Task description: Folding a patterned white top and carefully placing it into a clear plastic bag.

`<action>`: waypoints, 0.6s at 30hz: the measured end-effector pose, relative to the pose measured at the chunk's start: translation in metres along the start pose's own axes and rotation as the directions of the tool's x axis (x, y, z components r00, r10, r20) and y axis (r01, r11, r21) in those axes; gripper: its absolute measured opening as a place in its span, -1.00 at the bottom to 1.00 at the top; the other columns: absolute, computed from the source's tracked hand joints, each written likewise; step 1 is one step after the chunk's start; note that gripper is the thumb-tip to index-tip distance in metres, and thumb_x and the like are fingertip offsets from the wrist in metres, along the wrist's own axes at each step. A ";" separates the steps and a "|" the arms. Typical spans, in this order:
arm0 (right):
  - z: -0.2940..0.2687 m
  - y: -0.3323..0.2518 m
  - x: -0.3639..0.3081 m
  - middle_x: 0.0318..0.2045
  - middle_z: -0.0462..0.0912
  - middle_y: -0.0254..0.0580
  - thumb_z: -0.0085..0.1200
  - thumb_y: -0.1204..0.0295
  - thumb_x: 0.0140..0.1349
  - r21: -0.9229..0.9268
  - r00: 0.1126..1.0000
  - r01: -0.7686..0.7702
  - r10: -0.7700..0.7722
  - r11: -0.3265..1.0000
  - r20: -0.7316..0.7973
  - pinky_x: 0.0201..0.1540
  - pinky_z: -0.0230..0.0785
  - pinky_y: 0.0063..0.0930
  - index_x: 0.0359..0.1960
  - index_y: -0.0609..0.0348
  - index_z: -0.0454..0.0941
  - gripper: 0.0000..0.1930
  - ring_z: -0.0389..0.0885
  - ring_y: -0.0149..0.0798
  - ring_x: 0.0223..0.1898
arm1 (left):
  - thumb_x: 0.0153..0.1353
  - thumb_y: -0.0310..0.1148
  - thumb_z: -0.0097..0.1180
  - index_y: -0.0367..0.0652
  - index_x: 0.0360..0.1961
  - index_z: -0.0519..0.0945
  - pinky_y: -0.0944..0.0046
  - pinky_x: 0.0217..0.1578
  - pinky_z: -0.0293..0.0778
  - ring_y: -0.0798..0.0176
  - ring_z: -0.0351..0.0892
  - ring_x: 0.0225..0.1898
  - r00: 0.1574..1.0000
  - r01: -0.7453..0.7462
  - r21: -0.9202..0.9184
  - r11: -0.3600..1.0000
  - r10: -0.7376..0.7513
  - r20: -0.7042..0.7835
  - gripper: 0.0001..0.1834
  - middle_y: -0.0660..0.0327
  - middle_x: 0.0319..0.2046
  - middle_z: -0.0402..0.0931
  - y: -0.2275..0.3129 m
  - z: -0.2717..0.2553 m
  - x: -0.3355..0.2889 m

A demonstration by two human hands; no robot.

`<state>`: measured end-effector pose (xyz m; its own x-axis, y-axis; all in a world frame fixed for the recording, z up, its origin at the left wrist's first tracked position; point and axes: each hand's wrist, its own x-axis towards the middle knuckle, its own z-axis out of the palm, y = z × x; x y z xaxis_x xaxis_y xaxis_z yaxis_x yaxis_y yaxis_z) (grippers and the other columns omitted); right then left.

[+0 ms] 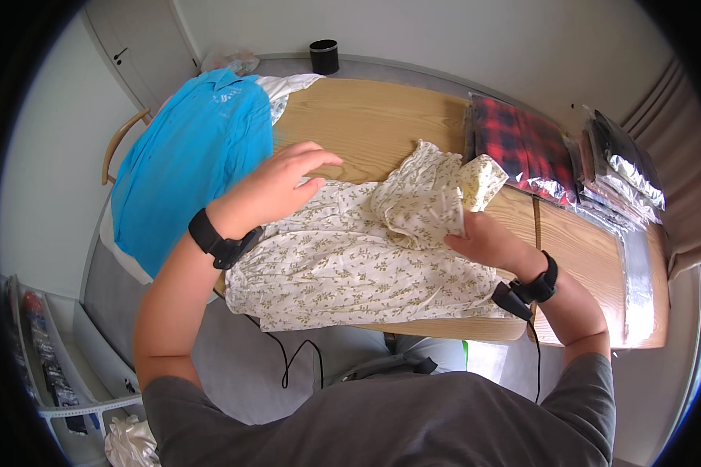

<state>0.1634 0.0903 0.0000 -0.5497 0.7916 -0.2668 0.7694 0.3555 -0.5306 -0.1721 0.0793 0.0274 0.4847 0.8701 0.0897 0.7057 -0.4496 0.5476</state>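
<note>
A white garment with a small olive-green leaf print (350, 272) lies spread along the near edge of the wooden table. Its right upper part is bunched and folded over, with a paler piece of the cloth (481, 180) sticking out toward the far right. My right hand (487, 240) is closed on the bunched fabric at that side, thumb toward the left. Above the garment's far left part is my left hand (288, 175), fingers stretched out to the right and nothing in them. Whether its palm touches the cloth cannot be seen.
A blue cloth (202, 132) is heaped at the table's left, by a wooden chair (123, 144). Bagged folded clothes, a red plaid one (522, 148) among them, stack at the far right. Clear plastic bags (637, 284) lie nearer. Behind stands a black bin (324, 57).
</note>
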 end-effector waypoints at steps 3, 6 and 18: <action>0.007 0.016 0.004 -0.54 0.57 -0.06 0.05 0.51 -0.03 -0.337 0.815 0.536 -0.579 0.774 -0.033 -0.28 0.39 -0.17 -0.39 0.16 0.56 -0.87 0.54 0.05 -0.40 | 0.18 -0.62 -0.10 -0.07 0.24 0.31 0.12 0.20 0.25 -0.01 0.27 0.21 0.952 -0.273 0.099 0.957 0.284 -0.117 -0.44 0.03 0.17 0.27 0.035 0.017 0.038; 0.003 0.027 -0.001 -0.47 0.61 -0.15 0.07 0.41 0.03 -0.388 0.839 0.534 -0.526 0.751 0.138 -0.14 0.35 -0.20 -0.40 0.08 0.61 -0.88 0.56 -0.06 -0.28 | 0.14 -0.68 -0.15 0.06 0.28 0.28 0.08 0.23 0.22 -0.08 0.21 0.26 0.933 -0.332 0.244 0.911 0.355 -0.057 -0.34 0.00 0.25 0.18 0.055 0.049 0.082; -0.086 0.194 0.021 -0.49 0.61 -0.08 0.14 0.06 0.15 0.314 0.858 -0.307 0.404 0.898 -0.316 -0.39 0.41 -0.35 -0.36 0.33 0.56 -0.55 0.60 -0.24 -0.44 | 0.28 0.09 -0.06 -0.14 0.41 -0.22 -0.08 0.35 -0.18 -0.23 -0.33 0.42 0.920 0.177 0.282 0.943 -0.260 0.293 -0.09 -0.26 0.38 -0.35 0.070 0.089 0.116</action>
<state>0.3298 0.2187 -0.0392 -0.0581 0.9802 -0.1891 0.7580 -0.0800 -0.6473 -0.0204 0.1310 0.0024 0.4141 0.8581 -0.3036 0.8967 -0.3272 0.2981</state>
